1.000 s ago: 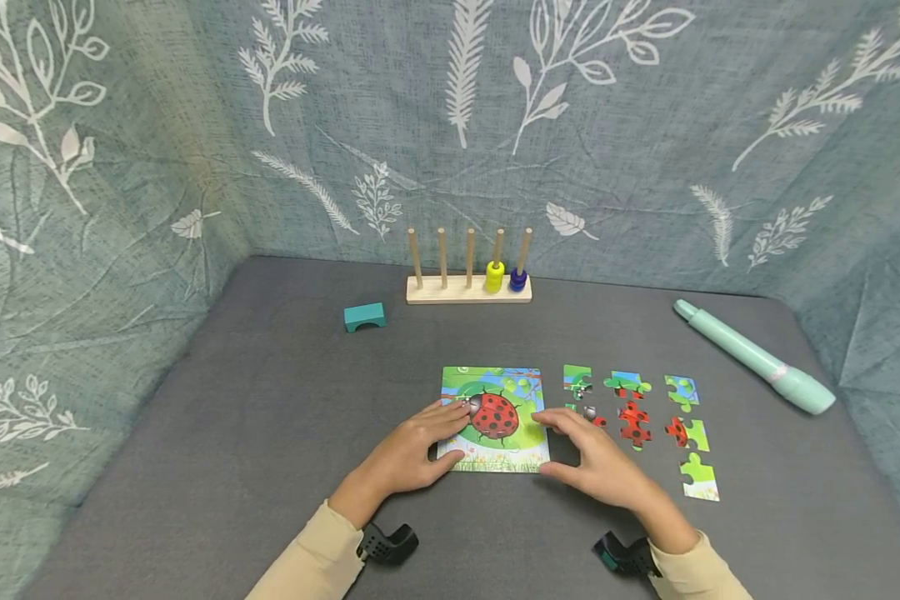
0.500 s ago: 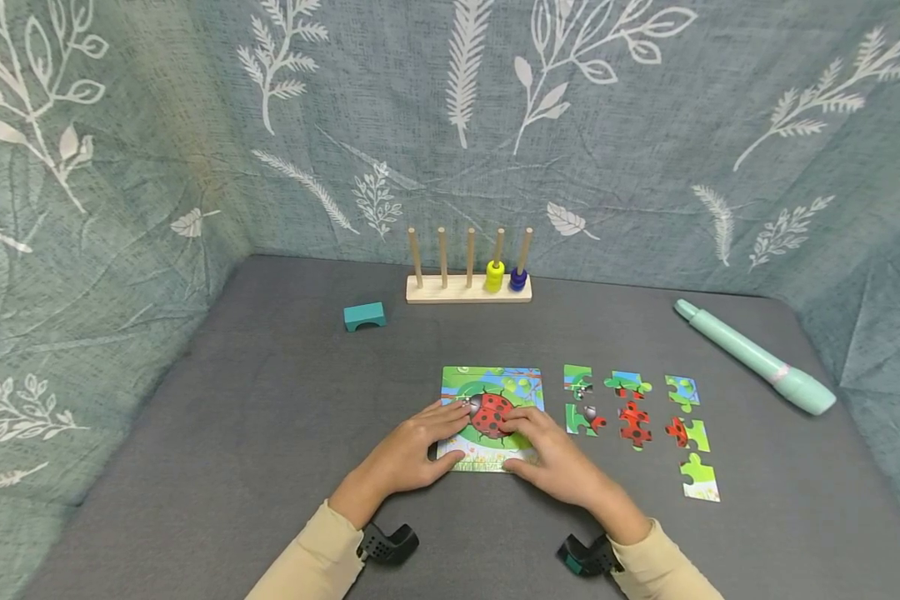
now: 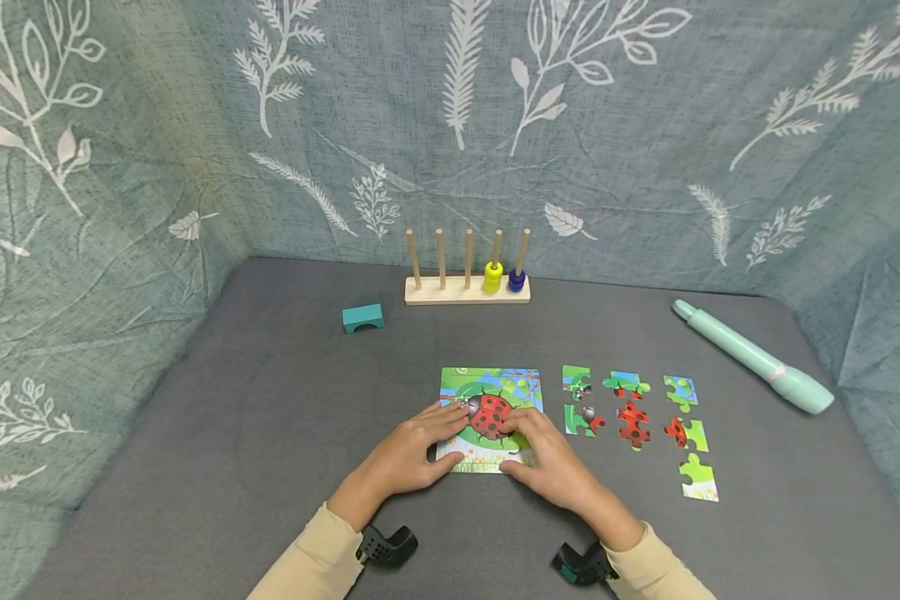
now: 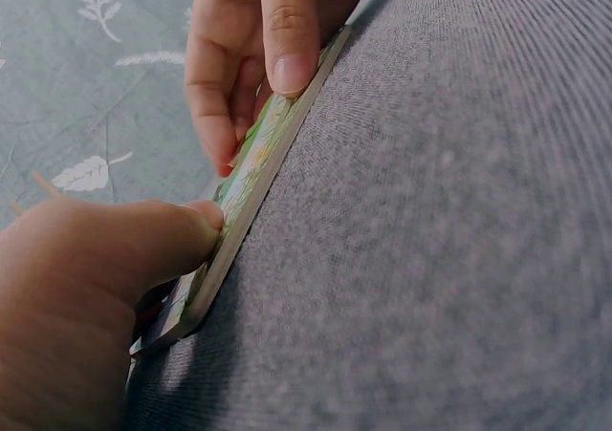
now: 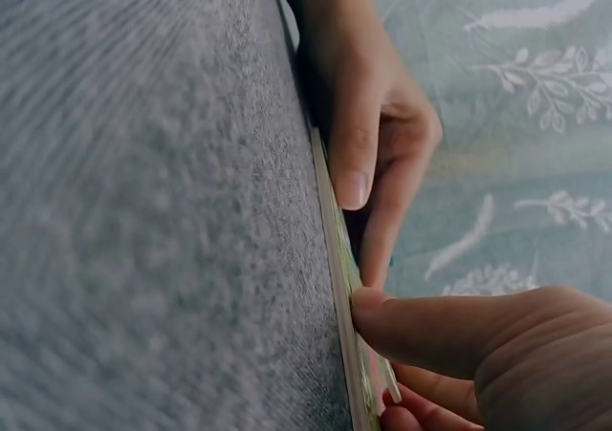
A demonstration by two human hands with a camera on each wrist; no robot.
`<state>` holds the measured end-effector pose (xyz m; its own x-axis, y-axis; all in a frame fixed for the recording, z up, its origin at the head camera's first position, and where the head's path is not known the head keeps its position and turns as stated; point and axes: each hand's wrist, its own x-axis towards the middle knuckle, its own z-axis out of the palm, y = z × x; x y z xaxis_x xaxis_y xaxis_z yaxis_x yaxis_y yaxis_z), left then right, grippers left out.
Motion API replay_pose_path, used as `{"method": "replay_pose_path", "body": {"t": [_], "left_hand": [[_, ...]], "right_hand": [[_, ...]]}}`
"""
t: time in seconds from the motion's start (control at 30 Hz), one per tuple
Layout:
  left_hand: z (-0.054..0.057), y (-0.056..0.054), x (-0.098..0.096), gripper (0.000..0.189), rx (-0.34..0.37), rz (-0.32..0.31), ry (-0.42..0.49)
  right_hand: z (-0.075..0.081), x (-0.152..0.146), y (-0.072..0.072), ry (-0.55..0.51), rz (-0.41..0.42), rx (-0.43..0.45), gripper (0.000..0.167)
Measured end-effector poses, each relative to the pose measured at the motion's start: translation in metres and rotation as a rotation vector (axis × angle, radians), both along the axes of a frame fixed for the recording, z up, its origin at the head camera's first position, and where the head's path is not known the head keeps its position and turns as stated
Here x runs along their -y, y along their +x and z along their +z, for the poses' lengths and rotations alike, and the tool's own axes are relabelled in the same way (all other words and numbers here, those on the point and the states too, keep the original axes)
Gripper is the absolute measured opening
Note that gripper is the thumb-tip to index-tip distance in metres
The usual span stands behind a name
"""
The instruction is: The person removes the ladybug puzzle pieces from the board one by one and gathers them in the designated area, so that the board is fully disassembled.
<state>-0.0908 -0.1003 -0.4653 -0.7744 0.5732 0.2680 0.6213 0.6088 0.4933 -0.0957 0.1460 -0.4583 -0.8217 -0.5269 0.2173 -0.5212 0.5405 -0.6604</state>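
A ladybug puzzle board (image 3: pixel 487 379) lies flat on the grey table in the head view. Along its left side rests my left hand (image 3: pixel 401 454), fingertips on the picture and thumb on the lower edge. Over its lower right part, my right hand (image 3: pixel 553 468) pinches a puzzle piece (image 5: pixel 392 381), whose thin edge shows slightly raised in the right wrist view. Most of that piece is hidden by my fingers. In the left wrist view my left thumb (image 4: pixel 186 235) presses the board's rim.
Right of the board lie several loose jigsaw pieces (image 3: pixel 633 421) in rough columns. A mint-green tube-shaped object (image 3: pixel 750 354) lies farther right. Behind stand a wooden peg rack (image 3: pixel 457 290) with yellow and blue rings and a teal arch block (image 3: pixel 363 317).
My right hand has moved left from the board's right edge onto its lower right part, uncovering a loose piece beside it. My left hand has stayed in place.
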Motion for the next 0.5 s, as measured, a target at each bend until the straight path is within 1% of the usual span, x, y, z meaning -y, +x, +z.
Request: {"method": "replay_pose_path", "body": {"t": [0.17,0.5], "left_hand": [[0.0,-0.0005,0.0003,0.048,-0.009,-0.003,0.002],[-0.0012,0.0004,0.0005,0.049,-0.006,-0.006,0.0]], "right_hand": [[0.0005,0.0007,-0.0001,-0.017,-0.01,-0.01,0.041],[0.0034,-0.0016,-0.0005,0.02,0.01,-0.043,0.04]]}}
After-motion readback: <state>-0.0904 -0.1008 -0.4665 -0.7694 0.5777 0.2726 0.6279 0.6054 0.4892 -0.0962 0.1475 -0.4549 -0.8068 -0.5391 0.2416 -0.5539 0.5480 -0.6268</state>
